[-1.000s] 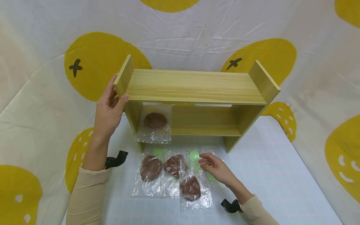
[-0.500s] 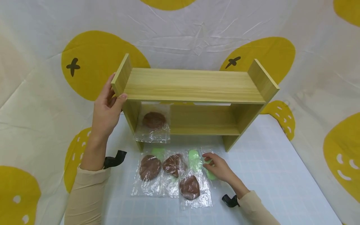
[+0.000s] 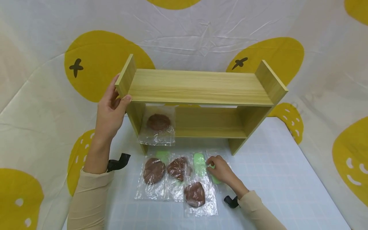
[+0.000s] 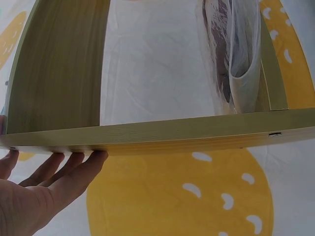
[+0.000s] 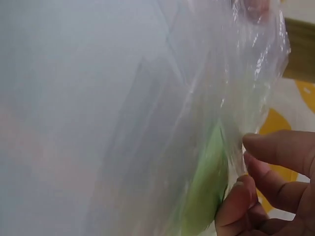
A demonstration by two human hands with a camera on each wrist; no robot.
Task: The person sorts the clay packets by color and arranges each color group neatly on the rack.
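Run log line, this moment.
left hand: grips shelf at left end; right hand: pinches green-filled bag; brown-filled bag: in shelf; three brown-filled bags: on table

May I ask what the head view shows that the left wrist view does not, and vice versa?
Only the head view shows the right hand and the three bagged brown pieces on the table. Only the left wrist view shows a small dark mark on the side board. Both show the left hand gripping the wooden shelf, the bagged brown piece on its lower board and the yellow-patterned backdrop.

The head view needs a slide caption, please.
Left hand grips a wooden shelf while right hand pinches a clear bag.
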